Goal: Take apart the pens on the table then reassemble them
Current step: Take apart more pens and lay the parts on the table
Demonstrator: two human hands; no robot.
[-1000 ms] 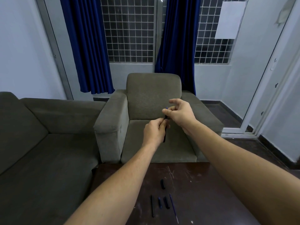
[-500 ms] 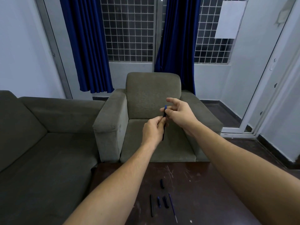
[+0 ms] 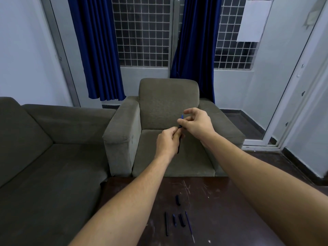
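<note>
While both hands, left hand (image 3: 167, 142) and right hand (image 3: 197, 121), pinch one pen (image 3: 179, 137) with fingers clamped, five loose parts (image 3: 174, 219) sit on the table (image 3: 221, 201)

- Bench (image 3: 230, 201) nearest; five pen parts (image 3: 174, 220) on it, one (image 3: 177, 200) behind the rest
- Armchair (image 3: 168, 103) behind bench; sofa (image 3: 44, 148) left of it

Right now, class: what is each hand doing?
Left hand: closed around the dark pen.
Right hand: pinching the pen's blue upper end, other fingers spread.
</note>
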